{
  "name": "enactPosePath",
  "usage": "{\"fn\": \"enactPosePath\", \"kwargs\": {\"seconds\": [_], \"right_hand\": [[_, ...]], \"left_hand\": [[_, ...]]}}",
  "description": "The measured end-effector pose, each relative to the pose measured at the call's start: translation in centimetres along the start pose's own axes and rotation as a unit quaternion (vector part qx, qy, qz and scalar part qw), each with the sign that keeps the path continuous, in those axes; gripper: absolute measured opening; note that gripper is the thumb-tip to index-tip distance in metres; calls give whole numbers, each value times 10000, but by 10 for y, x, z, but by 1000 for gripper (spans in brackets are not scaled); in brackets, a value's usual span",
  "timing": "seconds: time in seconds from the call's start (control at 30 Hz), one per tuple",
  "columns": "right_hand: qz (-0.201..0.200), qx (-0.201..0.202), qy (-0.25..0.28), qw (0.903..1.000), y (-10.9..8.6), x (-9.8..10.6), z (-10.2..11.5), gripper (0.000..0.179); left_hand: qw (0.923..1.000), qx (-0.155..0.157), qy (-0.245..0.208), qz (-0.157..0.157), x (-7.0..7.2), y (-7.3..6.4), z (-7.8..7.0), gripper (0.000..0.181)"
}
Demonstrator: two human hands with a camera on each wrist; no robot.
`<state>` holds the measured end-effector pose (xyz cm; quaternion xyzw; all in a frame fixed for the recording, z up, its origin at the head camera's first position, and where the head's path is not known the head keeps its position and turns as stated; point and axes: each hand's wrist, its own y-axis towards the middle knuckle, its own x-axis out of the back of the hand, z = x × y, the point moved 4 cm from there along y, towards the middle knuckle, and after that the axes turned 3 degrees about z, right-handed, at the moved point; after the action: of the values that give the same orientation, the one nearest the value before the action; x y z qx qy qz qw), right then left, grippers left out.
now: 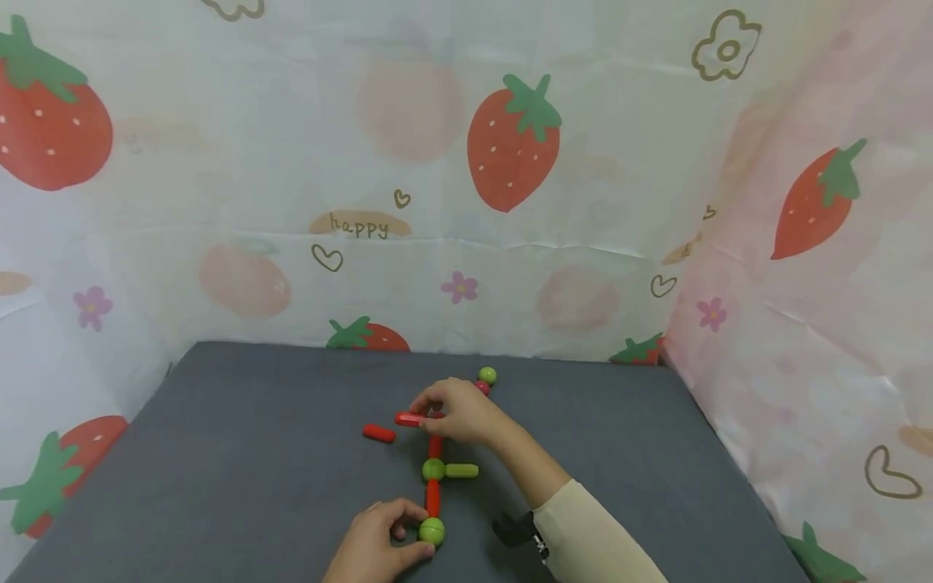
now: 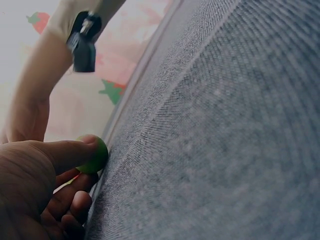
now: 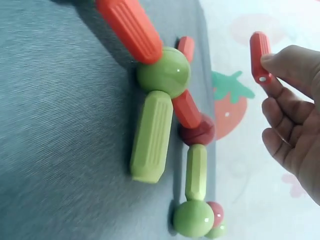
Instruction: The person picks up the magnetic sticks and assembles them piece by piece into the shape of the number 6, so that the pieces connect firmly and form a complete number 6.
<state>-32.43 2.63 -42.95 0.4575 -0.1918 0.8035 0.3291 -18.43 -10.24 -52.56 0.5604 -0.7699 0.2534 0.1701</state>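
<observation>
My right hand [image 1: 461, 411] pinches a red ridged rod [image 3: 258, 47] between thumb and fingers, raised over the far part of a rod-and-ball chain. At the chain's near end, my left hand [image 1: 379, 538] grips a green ball [image 1: 432, 531] between thumb and fingers. From that ball a red rod [image 1: 433, 498] runs to a middle green ball [image 1: 433, 470]. A light green rod [image 1: 462, 470] juts right from it, and another red rod [image 1: 435, 446] leads away to a dark red ball [image 3: 197, 131], which my right hand hides in the head view.
A loose red rod [image 1: 379, 433] lies left of the chain on the dark grey cloth [image 1: 255, 453]. Beyond the dark red ball, a light green rod [image 3: 196, 172] leads to a green ball [image 3: 194, 219]. A strawberry-print curtain [image 1: 452, 162] stands behind the table.
</observation>
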Motion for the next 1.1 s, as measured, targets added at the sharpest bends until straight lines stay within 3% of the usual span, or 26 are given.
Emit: {"fn": "enactPosePath", "kwargs": {"seconds": [0.37, 0.6, 0.8, 1.1], "right_hand": [[-140, -13, 463, 9988, -49, 1, 3, 20], [-277, -51, 388, 9988, -76, -4, 1, 20], [-258, 10, 626, 9977, -93, -14, -3, 21], [-233, 138, 524, 9983, -117, -27, -12, 21]], "left_hand": [[9999, -64, -55, -77, 0, -2, 2, 40], [9998, -96, -95, -110, 0, -2, 1, 40], [9999, -6, 31, -141, 0, -1, 2, 39], [9998, 22, 96, -158, -1, 1, 2, 39]]}}
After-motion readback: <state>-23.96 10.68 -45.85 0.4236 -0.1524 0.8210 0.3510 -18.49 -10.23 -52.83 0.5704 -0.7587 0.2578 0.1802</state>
